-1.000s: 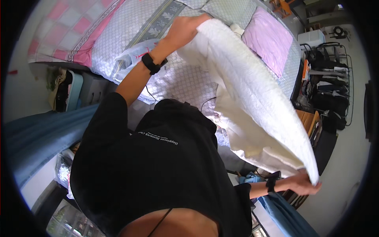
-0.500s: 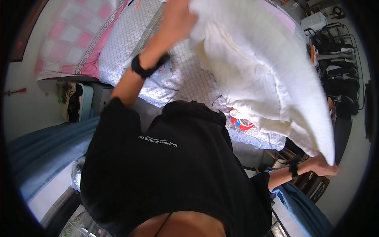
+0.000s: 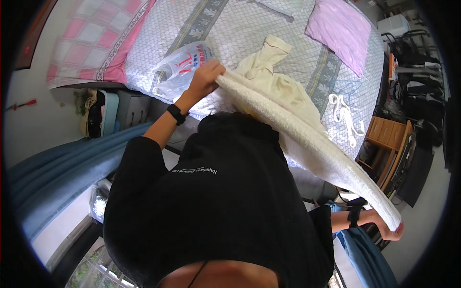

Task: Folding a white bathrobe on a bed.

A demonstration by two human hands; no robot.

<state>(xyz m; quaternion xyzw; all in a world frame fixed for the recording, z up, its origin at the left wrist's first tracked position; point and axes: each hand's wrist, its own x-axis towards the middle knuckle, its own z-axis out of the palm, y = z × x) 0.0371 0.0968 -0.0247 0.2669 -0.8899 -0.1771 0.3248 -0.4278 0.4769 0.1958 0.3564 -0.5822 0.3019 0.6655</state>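
White fleece [image 3: 307,129] is running as a long narrow band from abt 11 to 4 o'clock, crossing the near side of the bed [image 3: 249,29]. Left grip [image 3: 205,80] at 11 is clenching one end; right grip [image 3: 387,230] at 4 is grasping the other, tho some fingers are hiding behind the cloth. Holding opp. ends is prob. pulling the edge fairly straight & stopping it bunching, w/ the middle sagging a bit. Cream cloth [image 3: 288,91] is lying rumpled at 1, right beyond the fleece; can't tell if the two are joining. Plastic bag [image 3: 185,67] is resting at 11, just beside left grip, while pink pillow [image 3: 341,36] at 1-2 & white strap [image 3: 343,115] at 2-3 are lying apart from the fleece, prob. staying out of its way.
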